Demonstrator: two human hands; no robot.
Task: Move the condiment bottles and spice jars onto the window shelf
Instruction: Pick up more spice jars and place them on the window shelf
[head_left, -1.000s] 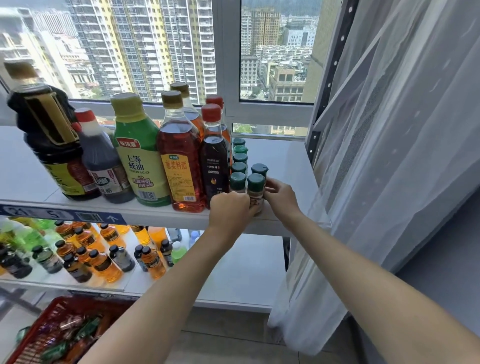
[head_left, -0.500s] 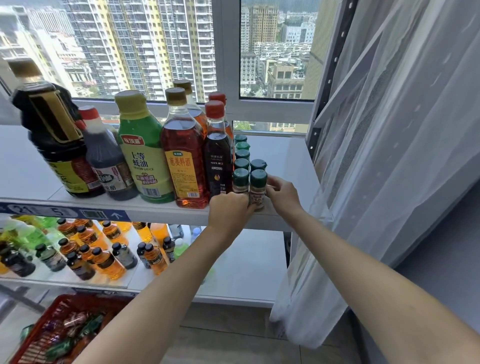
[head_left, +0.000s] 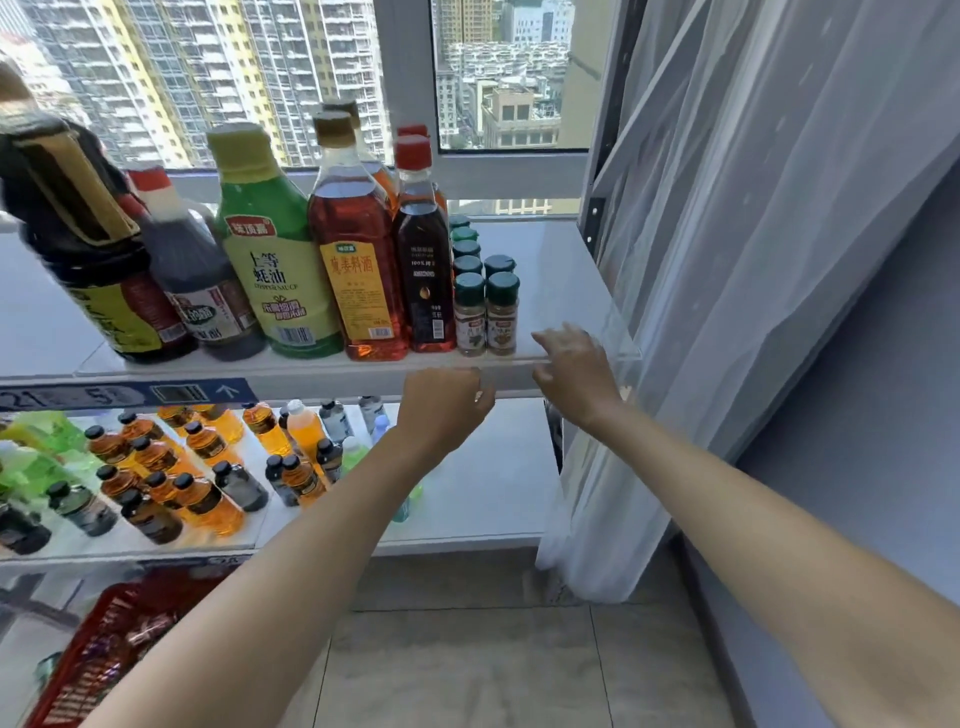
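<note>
A: Jars (head_left: 486, 317) — where do they stand?
B: On the window shelf (head_left: 561, 270), at its front right, in two rows running back from the edge. All have green caps. The two front ones stand side by side, just right of the bottles (head_left: 332, 270).

A: Any labels you can read?
B: The green bottle (head_left: 270, 260) with the yellow-green cap says 上等蚝油, with a red brand patch above it. The amber bottle (head_left: 358, 270) beside it carries a yellow label reading 葱姜料酒. The dark red-capped bottle (head_left: 423, 270) shows "100%"; the rest is too small. The jar labels are too small as well. On the far left a big dark bottle is blurred.

A: The hands?
B: Left hand (head_left: 441, 410) is below the shelf's front edge, fingers loosely curled, holding nothing. Right hand (head_left: 574, 374) is near the shelf's front right corner, fingers relaxed and spread, holding nothing, apart from the jars.

A: And the room?
B: A blue strip (head_left: 124, 393) on the shelf edge has numbers and an arrow. A lower shelf (head_left: 467, 493) holds many small bottles. A red basket (head_left: 98, 654) sits at bottom left. A white curtain (head_left: 753, 234) hangs at right; towers show outside the window. The floor is tiled.
</note>
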